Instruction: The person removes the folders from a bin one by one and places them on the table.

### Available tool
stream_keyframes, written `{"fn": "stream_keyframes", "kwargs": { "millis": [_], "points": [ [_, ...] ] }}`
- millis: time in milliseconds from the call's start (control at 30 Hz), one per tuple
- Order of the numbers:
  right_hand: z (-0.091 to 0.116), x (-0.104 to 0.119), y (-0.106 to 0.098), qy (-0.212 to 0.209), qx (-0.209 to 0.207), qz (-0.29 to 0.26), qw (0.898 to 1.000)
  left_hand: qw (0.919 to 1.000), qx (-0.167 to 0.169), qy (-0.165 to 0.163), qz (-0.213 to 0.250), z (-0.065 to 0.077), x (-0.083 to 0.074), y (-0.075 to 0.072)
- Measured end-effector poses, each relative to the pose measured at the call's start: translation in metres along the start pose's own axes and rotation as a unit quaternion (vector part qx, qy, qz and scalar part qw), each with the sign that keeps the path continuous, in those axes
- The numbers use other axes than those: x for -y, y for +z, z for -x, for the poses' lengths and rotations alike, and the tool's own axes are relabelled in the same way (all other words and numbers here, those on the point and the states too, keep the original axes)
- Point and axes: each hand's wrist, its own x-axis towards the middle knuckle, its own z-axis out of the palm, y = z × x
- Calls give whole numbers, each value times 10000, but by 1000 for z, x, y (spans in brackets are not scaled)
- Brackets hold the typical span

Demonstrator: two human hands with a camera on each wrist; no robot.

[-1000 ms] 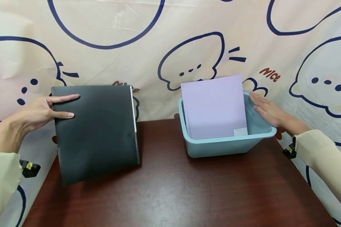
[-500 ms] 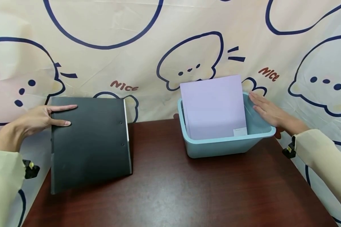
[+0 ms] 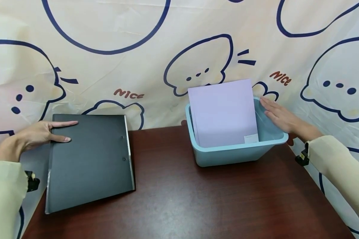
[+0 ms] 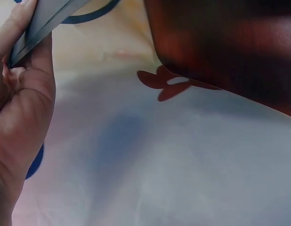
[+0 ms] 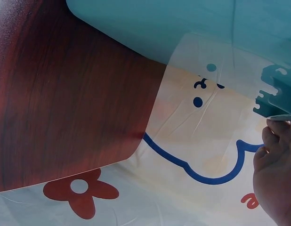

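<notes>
A black file folder (image 3: 89, 162) is tilted at the left side of the table, its front cover facing me. My left hand (image 3: 37, 136) grips it by the left edge, with two digits on the cover and the rest behind it. In the left wrist view the folder's edge (image 4: 44, 28) sits between the digits of that hand. A light blue plastic bin (image 3: 227, 156) stands at the back right. Lilac folders (image 3: 222, 113) lean upright in it, with a white label low on the front one. My right hand (image 3: 279, 116) holds the bin's right rim; several fingers (image 5: 275, 136) curl beneath it.
Both things are on a dark red-brown wooden table (image 3: 173, 199). A cream cloth with blue cartoon outlines (image 3: 131, 69) hangs behind the table and along both its sides. A wrist camera (image 3: 32, 182) sits on the left sleeve, another camera (image 3: 302, 157) on the right.
My left hand has lowered the black folder toward the table and slightly left. The right hand stays on the bin, and the bin with its lilac folders has not moved.
</notes>
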Motion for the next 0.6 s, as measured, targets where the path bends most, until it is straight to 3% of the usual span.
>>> {"fn": "stream_keyframes", "kwargs": {
  "millis": [233,600],
  "points": [
    [0,-1,-1,36,-8,1,10000,9997,120,-220,-21,-7,12,3],
    [-1,-5,2,-91,-144,-40,9998,9986,-199,-496,-17,-12,23,12]
  ]
}}
